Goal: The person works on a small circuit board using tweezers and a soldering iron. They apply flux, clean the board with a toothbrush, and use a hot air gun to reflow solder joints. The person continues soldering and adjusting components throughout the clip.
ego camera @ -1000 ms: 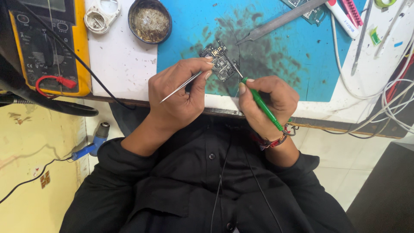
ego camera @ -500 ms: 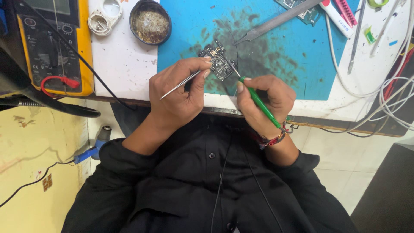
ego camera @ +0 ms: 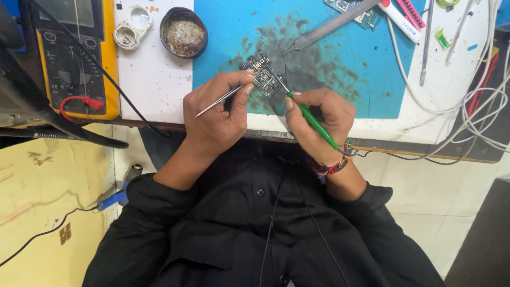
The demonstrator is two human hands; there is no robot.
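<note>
Board: small dark circuit board (ego camera: 264, 78) on the blue mat (ego camera: 340, 69), just past both hands' fingertips.
Left hand: left hand (ego camera: 220, 114) pinches metal tweezers (ego camera: 218, 102), tips at the board's near edge.
Right hand: right hand (ego camera: 319, 119) is closed round a green probe (ego camera: 313, 119), its metal tip on the board.
Dish: round dark dish (ego camera: 183, 32) holds brownish residue.
Pose: both wrists rest at the table edge (ego camera: 414, 150), fingers curled.
</note>
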